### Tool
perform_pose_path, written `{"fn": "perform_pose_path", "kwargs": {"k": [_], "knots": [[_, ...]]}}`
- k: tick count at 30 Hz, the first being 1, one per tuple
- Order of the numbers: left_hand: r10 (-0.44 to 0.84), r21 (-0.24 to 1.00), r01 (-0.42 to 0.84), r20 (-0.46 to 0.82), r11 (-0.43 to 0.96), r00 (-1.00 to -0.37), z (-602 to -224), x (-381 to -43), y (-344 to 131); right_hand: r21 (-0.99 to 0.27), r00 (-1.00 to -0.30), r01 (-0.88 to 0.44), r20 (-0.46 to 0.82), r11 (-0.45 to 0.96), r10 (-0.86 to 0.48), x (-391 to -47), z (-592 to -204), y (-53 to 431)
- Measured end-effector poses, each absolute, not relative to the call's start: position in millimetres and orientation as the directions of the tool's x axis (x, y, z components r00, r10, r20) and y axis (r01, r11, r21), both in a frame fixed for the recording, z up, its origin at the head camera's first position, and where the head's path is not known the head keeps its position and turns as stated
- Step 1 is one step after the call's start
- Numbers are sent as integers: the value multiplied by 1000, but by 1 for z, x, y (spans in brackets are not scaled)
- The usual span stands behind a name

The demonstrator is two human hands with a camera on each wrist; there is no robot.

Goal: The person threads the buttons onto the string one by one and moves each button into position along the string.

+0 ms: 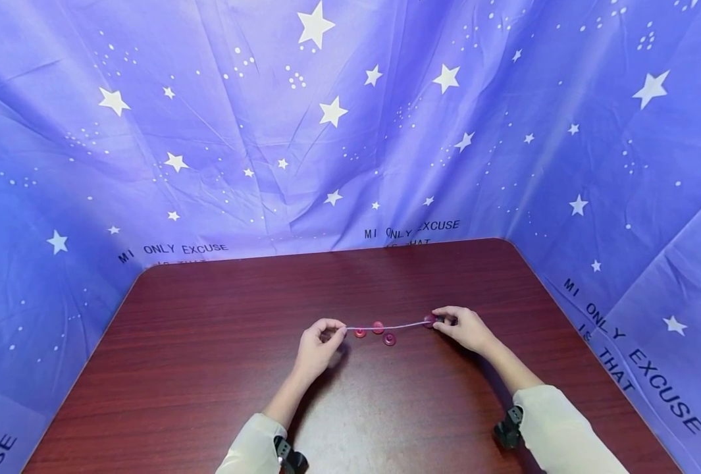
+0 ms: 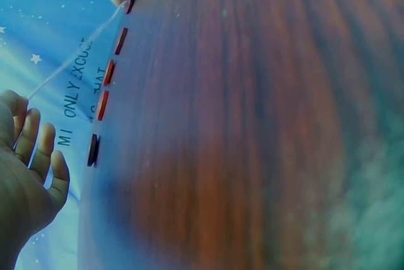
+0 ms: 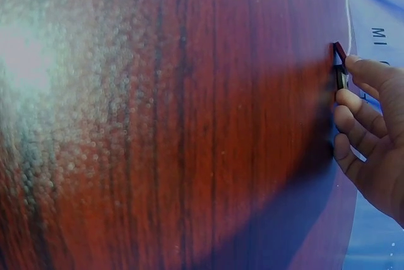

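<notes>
The left hand (image 1: 317, 347) pinches one end of the string (image 1: 402, 326) with its thumb and finger. The right hand (image 1: 465, 329) is nearly closed, with a small red button (image 1: 429, 320) at its fingertips, where the string's other end goes. I can't tell if the string goes through the button. The string runs between the hands, over the loose buttons (image 1: 389, 340) on the tabletop (image 1: 226, 316). The button is small, so a hard tug could make it pop out and roll off. A loose left pinch could let the string drop. If the string dips, it could bump the loose buttons. No box or cup shows; the loose buttons just lie on the wood.
</notes>
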State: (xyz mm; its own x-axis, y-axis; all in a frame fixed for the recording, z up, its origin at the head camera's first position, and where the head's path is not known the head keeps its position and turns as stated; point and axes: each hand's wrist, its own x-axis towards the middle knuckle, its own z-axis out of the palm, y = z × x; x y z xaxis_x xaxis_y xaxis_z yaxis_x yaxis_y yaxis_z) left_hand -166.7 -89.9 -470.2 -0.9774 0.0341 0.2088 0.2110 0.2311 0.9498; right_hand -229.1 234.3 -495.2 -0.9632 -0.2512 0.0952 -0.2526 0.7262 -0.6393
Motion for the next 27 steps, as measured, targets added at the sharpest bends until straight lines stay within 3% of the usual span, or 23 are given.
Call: {"fn": "perform_pose_path", "kwargs": {"k": [27], "knots": [[62,941,243,235,235,-970,-472,-166,-84,-613,-952,-302,148,730,-269,-231,-485,229]]}}
